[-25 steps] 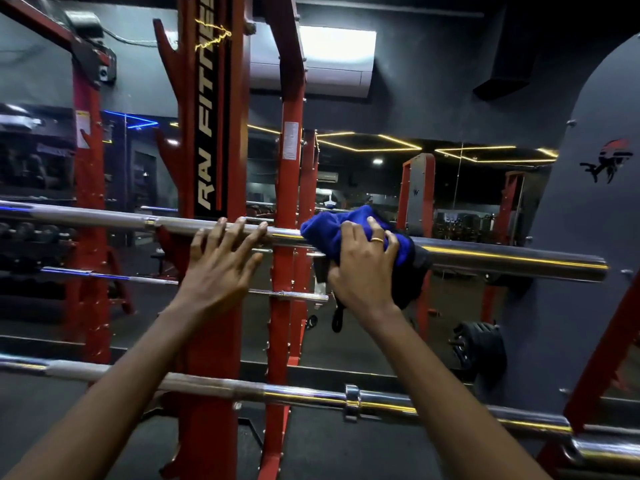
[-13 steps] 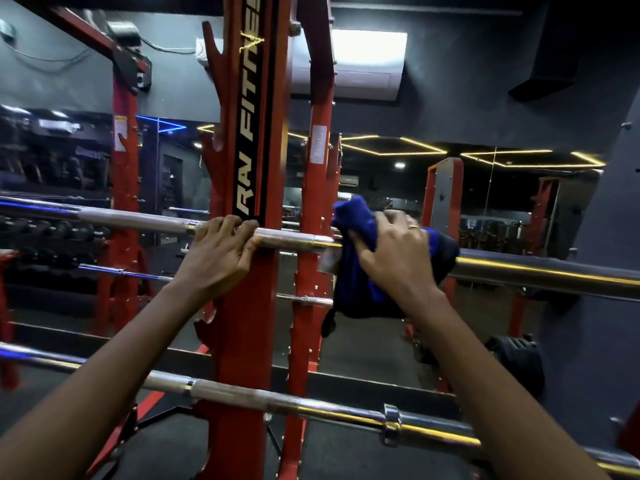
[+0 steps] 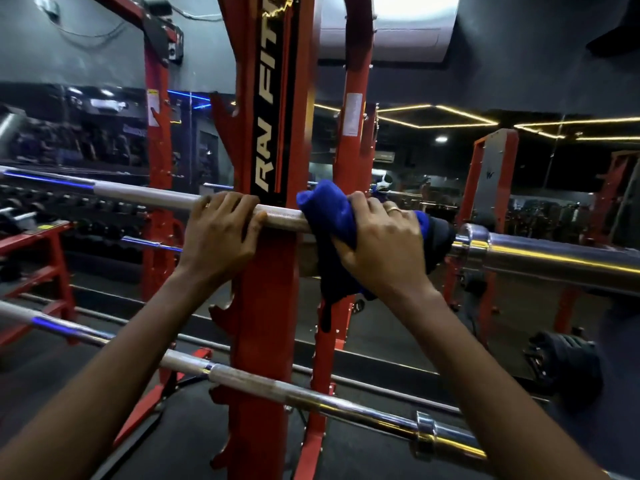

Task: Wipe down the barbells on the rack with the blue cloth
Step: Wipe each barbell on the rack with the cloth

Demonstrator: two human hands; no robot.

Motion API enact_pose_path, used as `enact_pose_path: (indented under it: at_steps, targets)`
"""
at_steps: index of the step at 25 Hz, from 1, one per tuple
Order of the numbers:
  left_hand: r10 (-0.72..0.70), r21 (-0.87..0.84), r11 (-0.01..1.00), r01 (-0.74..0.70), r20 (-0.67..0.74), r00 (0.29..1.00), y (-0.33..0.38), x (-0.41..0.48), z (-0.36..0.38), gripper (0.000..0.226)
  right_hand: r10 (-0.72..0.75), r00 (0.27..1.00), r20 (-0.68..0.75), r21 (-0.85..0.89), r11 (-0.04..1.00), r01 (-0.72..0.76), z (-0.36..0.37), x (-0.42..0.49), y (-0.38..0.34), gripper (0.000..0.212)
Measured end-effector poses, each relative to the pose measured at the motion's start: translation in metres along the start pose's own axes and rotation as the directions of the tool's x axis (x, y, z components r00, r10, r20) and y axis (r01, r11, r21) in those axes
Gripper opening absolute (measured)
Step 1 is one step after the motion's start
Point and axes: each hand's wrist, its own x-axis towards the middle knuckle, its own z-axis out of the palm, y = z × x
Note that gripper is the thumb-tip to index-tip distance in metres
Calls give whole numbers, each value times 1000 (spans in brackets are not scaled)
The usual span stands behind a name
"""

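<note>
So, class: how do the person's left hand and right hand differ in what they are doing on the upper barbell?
The left hand grips the bare upper barbell; the right hand wraps the blue cloth round it. The right hand sits nearer the sleeve end and wears a plain ring. Both curl over the same bar, knuckles up.

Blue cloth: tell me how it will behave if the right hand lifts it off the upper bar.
Probably floppy: the blue cloth bunches over the upper barbell under the right hand, and a dark tail hangs below. Likely light, since the fingers alone hold it in place. It should not roll; once lifted, the loose end may swing or catch on the red rack.
</note>
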Motion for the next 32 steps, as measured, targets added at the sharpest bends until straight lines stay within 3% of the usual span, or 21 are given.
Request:
enact_pose_path:
  at_steps: [4,8,12,17,19,21,23,25,28,32]
  targets:
    - [14,-84,996,-26,-139,990,-9,-4,11,29,77,983,-165,21,997,-75,2,-14,20,51]
    - [-82,-206,978,39,-206,975,-31,-6,15,39,141,972,-187,-17,989,-147,23,6,-22,55]
    - [-69,-144,988,57,-79,995,-68,-19,20,61,72,986,-150,16,997,-71,39,21,-61,56]
    - [-80,-9,997,80,-110,991,-116,-14,18,53,-144,976,-164,90,983,161,31,1,-39,60]
    - [-48,0,999,49,-120,992,-133,-16,18,47,-60,979,-195,76,994,76,25,-12,-20,61]
    - [-20,-48,999,15,-111,994,-140,-19,23,45,110,959,-262,27,994,-107,24,-21,-12,56]
    - [8,-100,995,-20,-111,994,-141,-20,28,46,300,888,-349,32,951,-309,32,-17,-30,55]
    - [43,-119,991,-55,-103,994,-148,-20,31,50,356,842,-406,88,932,-352,49,-2,-70,54]
    - [99,-150,983,-109,-75,992,-160,-19,33,56,254,898,-360,91,967,-237,78,9,-114,59]
    - [169,-123,976,-180,-98,981,-167,-17,31,47,138,932,-335,-45,986,-162,69,-3,-85,64]
